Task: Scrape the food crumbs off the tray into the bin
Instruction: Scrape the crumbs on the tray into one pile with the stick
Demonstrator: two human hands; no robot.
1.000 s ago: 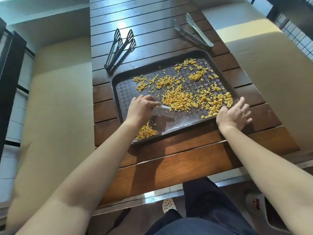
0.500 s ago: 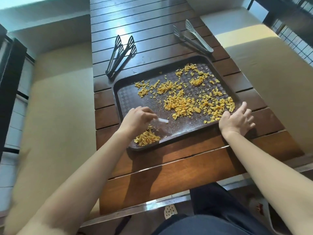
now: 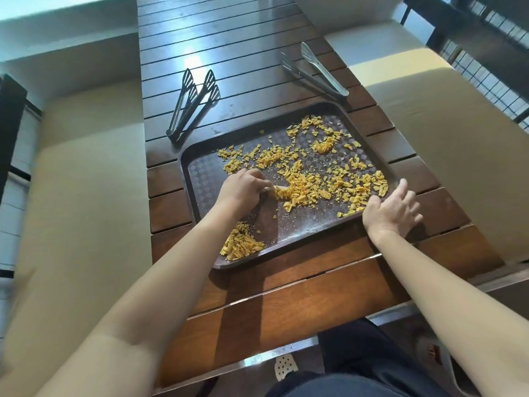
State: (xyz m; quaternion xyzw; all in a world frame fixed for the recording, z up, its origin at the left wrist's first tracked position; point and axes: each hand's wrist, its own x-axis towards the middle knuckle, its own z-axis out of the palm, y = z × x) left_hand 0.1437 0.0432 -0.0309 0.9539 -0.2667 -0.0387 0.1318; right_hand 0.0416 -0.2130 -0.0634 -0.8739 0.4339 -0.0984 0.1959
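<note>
I am looking down at a dark brown tray [image 3: 197,179] lying at the centre of the frame on the slatted wooden worktop [image 3: 300,305]. My left hand [image 3: 243,189] is curling over the middle of the tray, its grip clenching a small pale scraper [image 3: 276,188] whose tip is touching the left edge of the main heap of yellow crumbs [image 3: 309,187]. Those crumbs are spreading right and upward from the grip across the tray, while a smaller pile [image 3: 239,246] is sitting below the left wrist, in the tray's near-left corner. My right hand [image 3: 390,210] is resting with its grip released, fingers straight and spread over the tray's near-right rim. Black tongs [image 3: 191,106] are lying above the tray to the left, metal tongs [image 3: 317,71] to the upper right.
</note>
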